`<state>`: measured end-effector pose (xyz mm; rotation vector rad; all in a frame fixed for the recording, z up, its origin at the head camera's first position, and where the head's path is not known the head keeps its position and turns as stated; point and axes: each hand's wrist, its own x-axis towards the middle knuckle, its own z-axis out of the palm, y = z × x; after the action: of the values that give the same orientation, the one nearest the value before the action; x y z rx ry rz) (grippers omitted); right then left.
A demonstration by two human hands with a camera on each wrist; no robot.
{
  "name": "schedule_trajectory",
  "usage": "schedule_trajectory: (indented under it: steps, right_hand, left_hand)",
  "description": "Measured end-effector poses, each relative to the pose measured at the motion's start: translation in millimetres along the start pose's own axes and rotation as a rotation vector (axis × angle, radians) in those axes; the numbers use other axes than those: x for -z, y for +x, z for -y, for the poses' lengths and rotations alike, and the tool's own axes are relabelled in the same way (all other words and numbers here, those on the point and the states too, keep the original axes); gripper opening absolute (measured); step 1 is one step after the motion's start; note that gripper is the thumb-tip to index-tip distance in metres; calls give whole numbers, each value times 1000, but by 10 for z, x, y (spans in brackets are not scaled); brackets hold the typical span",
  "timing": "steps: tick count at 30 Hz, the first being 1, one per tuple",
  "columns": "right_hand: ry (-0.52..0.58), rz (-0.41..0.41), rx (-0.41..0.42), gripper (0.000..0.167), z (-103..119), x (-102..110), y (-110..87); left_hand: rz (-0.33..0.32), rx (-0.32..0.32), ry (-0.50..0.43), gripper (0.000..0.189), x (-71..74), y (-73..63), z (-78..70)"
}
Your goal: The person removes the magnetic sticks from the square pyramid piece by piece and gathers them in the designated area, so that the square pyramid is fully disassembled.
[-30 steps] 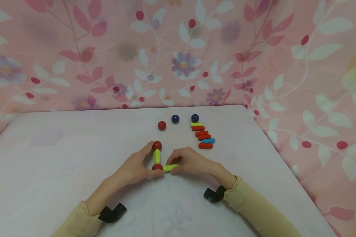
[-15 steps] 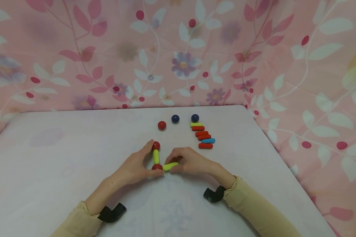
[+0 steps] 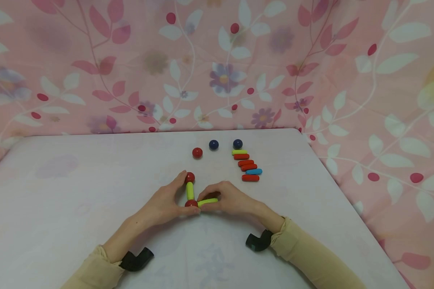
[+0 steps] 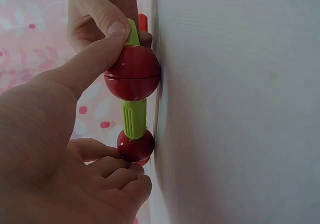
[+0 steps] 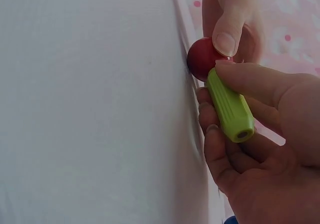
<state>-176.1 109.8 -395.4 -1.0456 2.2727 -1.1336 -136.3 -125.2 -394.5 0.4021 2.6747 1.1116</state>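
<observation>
My left hand (image 3: 162, 204) spans a short chain of toy pieces, its thumb on the near red ball (image 3: 191, 204) and its fingers at the far red ball (image 3: 189, 177). Between the balls runs a ribbed yellow-green rod (image 4: 134, 119). My right hand (image 3: 233, 197) pinches a second yellow-green rod (image 5: 230, 108) between thumb and fingers. One end of that rod meets the near ball, roughly at a right angle to the chain. Its other end shows a dark round inset in the right wrist view. Both thumbs come close together at the near ball.
Farther back lie a loose red ball (image 3: 197, 153) and two dark blue balls (image 3: 213, 145). A slanting row of rods to their right holds several red rods (image 3: 250, 178), a blue rod (image 3: 254, 171) and a yellow-green rod (image 3: 240, 152). A floral curtain (image 3: 148, 64) hangs behind the white table (image 3: 76, 192).
The far end of the ball-and-rod chain has swung slightly left. My right hand has shifted a little left along its rod, its fingertips now closer to the near red ball.
</observation>
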Motion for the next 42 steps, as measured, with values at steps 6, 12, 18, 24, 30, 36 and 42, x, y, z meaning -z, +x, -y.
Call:
schedule_trajectory:
  steps: [6, 12, 18, 24, 30, 36, 42]
  right_hand:
    - [7, -12, 0, 25, -27, -20, 6]
    - [26, -10, 32, 25, -19, -20, -2]
    - [43, -8, 32, 24, -19, -24, 0]
    - [39, -6, 49, 24, -39, -30, 9]
    - [36, -14, 62, 25, -60, -23, 9]
    - [27, -25, 60, 25, -68, -11, 13]
    - [17, -30, 35, 26, -45, 47, -11]
  left_hand:
    - [-1, 2, 2, 114, 1, 0, -3]
    - [2, 4, -1, 114, 5, 1, -3]
    - [5, 4, -4, 114, 4, 2, -5]
    - [5, 1, -7, 115, 9, 2, -11]
    - [5, 11, -8, 115, 13, 2, -11]
    - [9, 14, -12, 114, 16, 1, -10]
    - [13, 17, -11, 113, 6, 9, 7]
